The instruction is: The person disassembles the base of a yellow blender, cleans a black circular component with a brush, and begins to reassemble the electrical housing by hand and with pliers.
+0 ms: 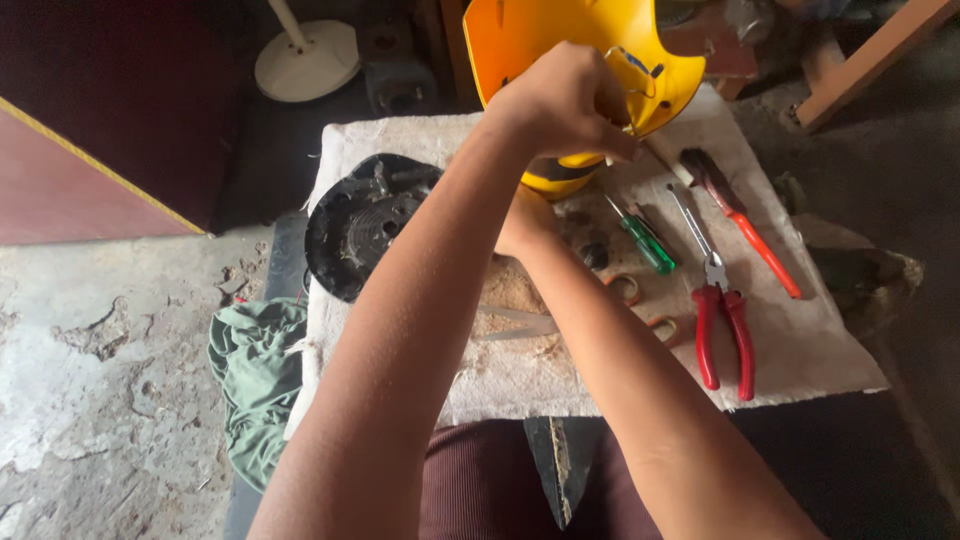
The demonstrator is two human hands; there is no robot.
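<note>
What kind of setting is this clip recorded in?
Probably an informal repair workshop at floor level: red-handled pliers and a green screwdriver lie on a white cloth, a black motor part beside them, over cracked concrete floor.

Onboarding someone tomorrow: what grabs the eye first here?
The yellow shell at top centre, where the left hand works at its edge; the right hand is mostly hidden beneath that arm. Next, the red pliers on the white cloth at right, and the black disc at left.
</note>
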